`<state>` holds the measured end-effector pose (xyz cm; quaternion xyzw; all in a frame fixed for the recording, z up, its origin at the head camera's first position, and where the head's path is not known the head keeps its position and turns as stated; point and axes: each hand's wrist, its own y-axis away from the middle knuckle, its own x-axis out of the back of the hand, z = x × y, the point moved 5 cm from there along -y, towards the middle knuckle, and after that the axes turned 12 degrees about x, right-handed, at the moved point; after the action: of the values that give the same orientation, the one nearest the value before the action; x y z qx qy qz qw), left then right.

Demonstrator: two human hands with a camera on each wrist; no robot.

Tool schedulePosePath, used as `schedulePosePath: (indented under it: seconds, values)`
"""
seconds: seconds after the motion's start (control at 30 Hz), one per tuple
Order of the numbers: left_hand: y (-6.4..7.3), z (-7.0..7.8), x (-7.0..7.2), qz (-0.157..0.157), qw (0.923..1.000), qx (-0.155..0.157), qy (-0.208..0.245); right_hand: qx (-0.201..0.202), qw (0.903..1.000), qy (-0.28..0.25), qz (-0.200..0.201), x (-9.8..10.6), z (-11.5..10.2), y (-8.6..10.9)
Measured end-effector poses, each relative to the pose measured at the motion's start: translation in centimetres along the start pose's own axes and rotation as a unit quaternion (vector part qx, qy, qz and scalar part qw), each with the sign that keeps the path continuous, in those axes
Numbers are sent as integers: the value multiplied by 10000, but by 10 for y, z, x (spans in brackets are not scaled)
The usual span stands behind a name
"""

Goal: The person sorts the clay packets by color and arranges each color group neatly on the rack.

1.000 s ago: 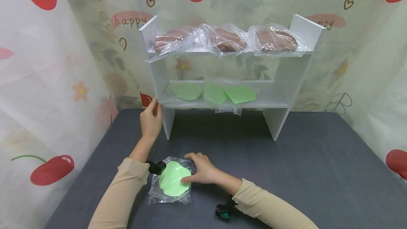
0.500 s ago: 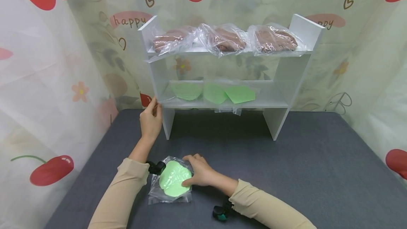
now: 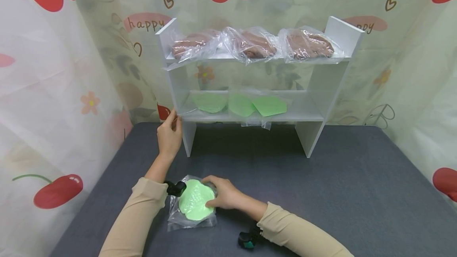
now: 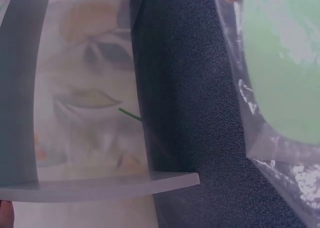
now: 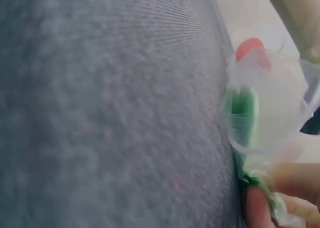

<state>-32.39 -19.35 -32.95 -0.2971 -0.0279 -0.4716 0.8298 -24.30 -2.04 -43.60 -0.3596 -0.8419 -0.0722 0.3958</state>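
Observation:
A flat light-green piece (image 3: 194, 199) in a clear plastic bag lies on the dark table, near the front. My right hand (image 3: 225, 194) pinches the bag's right edge, thumb on the green piece and fingers at the far side. In the right wrist view the green piece (image 5: 245, 107) is seen edge-on, with my thumb and fingers (image 5: 295, 188) on its bag. My left hand (image 3: 169, 136) grips the left side panel of a white shelf unit (image 3: 303, 110) at middle-shelf height. The left wrist view shows that panel (image 4: 100, 189) and the bagged green piece (image 4: 285, 62).
Three bagged brown lumps (image 3: 255, 45) lie along the top shelf. Several bagged green flat pieces (image 3: 240, 105) rest on the middle shelf, with a bag corner over its front edge. Patterned curtains (image 3: 43, 110) stand around the table (image 3: 357, 177). A thin cable (image 3: 383, 114) hangs at the back right.
My right hand has shifted slightly left, and its fingers have drawn in on the bag's edge. The bag has barely moved. My left hand stays on the shelf unit.

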Motion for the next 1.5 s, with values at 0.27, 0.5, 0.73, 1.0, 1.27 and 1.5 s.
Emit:
schedulePosePath:
  seconds: [0.27, 0.5, 0.73, 1.0, 1.27, 1.5]
  values:
    - [0, 0, -1, -30, 10000, 25, -6, -258, 9880, -1524, -60, 6, 11, 7]
    - [-1, 0, -1, -23, 10000, 43, 5, -53, 9800, -1988, 12, 23, 12, 17]
    - [-1, 0, -1, -46, 10000, 35, 35, 156, 9802, -1965, 163, 41, 12, 25]
    - [-1, 0, 0, 1, 10000, -25, 24, 297, 9798, -1957, 301, 61, 9, 36]
    - [0, 0, 1, 15, 10000, -49, 36, 489, 9787, -1949, 411, 78, 6, 45]
    - [0, -1, 0, 32, 10000, -61, 26, 622, 9785, -1878, 590, 97, -5, 53]
